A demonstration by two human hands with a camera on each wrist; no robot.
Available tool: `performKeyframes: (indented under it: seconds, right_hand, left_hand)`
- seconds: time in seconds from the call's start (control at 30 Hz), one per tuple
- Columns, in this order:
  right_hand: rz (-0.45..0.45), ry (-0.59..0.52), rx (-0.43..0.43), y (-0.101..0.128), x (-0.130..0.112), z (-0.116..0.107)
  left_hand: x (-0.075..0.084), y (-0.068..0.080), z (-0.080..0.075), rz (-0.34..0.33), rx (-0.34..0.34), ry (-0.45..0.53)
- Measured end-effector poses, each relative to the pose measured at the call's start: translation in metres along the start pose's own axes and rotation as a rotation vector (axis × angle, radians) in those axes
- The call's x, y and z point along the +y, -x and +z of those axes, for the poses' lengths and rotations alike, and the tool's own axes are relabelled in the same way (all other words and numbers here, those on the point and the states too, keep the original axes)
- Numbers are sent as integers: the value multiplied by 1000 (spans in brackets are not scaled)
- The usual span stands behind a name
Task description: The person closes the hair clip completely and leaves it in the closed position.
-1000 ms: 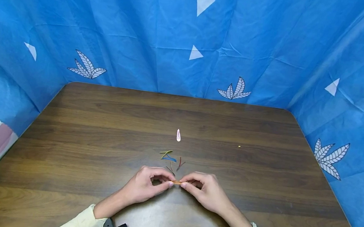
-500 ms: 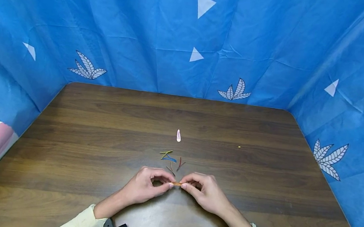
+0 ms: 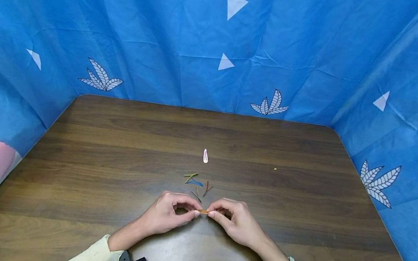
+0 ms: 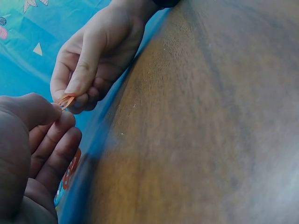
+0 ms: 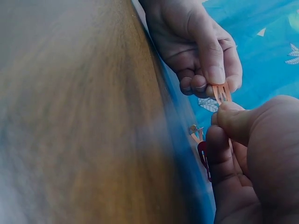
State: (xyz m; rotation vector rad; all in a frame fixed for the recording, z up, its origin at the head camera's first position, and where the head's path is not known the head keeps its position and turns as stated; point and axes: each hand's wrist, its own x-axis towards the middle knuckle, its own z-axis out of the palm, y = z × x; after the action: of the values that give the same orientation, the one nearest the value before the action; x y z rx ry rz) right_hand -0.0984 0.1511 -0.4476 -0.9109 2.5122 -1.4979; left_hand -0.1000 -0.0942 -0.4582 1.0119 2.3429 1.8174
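Pinching opposite ends of a slotted orange hair clip [image 3: 204, 211], perhaps metal, in left hand [image 3: 164, 214] and right hand [image 3: 240, 223], seemingly to steady it, leaving its middle bare, with a forked blue clip [image 3: 196, 183] beyond both hands.

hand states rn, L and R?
Left hand: closed, pinching one end of a slim orange slotted hair clip.
Right hand: closed, pinching the other end of the same clip.

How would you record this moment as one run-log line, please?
left hand: pinches orange clip | right hand: pinches its other end | pink clip: on table
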Motion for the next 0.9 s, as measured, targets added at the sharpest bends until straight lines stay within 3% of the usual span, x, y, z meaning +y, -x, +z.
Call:
performKeyframes:
  seconds: [0.3, 0.57, 0.9]
  right_hand:
    - [-31, -25, 6, 1, 4, -1]
    - [-29, -115, 0, 2, 6, 0]
    - [-85, -129, 22, 3, 8, -1]
  left_hand:
    - [2, -1, 3, -23, 1, -1]
    - [3, -2, 5, -53, 11, 27]
    - [2, -3, 6, -60, 16, 49]
